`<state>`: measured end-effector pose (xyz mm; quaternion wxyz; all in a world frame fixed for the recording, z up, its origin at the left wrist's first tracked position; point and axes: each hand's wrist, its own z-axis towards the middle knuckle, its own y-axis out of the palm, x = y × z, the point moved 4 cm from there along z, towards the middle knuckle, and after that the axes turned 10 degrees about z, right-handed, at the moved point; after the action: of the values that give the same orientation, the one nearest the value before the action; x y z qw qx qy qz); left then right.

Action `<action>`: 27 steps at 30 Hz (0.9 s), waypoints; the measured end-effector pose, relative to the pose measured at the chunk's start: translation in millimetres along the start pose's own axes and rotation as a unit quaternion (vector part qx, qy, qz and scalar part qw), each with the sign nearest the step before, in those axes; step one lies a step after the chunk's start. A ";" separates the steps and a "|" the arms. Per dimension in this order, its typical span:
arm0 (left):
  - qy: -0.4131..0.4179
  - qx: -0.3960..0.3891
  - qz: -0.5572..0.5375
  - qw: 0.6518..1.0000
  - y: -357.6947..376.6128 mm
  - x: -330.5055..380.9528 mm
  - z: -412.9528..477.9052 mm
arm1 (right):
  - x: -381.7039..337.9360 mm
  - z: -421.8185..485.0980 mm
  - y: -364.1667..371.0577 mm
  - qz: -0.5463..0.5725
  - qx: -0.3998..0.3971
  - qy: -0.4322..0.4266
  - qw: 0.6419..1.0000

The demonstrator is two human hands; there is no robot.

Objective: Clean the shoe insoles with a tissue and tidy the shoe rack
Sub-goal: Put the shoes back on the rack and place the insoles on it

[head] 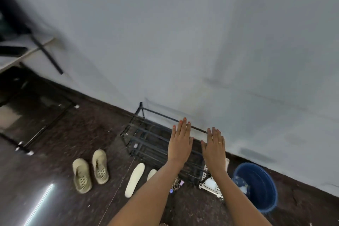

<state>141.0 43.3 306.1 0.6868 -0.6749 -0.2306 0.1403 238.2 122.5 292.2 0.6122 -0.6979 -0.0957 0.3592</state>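
Hands were both flat and empty, fingers straight: left hand (pixel 180 141) and right hand (pixel 214 145) reached over the black shoe rack (pixel 146 134); contact I couldn't tell. Insoles (pixel 134 180) lay below, just left of my left forearm. I'd judged gripping the top bar (pixel 165 117) evenly, both sides, safest for shifting it level.

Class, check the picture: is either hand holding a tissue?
No, the left hand and right hand are both flat with straight fingers over the shoe rack, holding nothing.
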 end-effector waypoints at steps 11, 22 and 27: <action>-0.199 -0.027 -0.008 0.980 -4.5 -135.3 -86.2 | -141.8 -24.0 71.1 -0.014 -0.068 -0.173 0.983; -0.321 0.021 -0.041 0.946 24.8 -312.5 -161.8 | -291.7 -40.4 187.1 -0.039 -0.150 -0.252 0.955; -0.342 -0.027 -0.048 0.938 71.6 -385.8 -198.6 | -348.0 -49.8 258.5 -0.040 -0.213 -0.251 0.943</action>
<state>-79.6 -318.8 189.4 0.5538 -0.5929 -0.4872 0.3231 -62.0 -176.2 186.8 0.4194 -0.6944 -0.3485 0.4695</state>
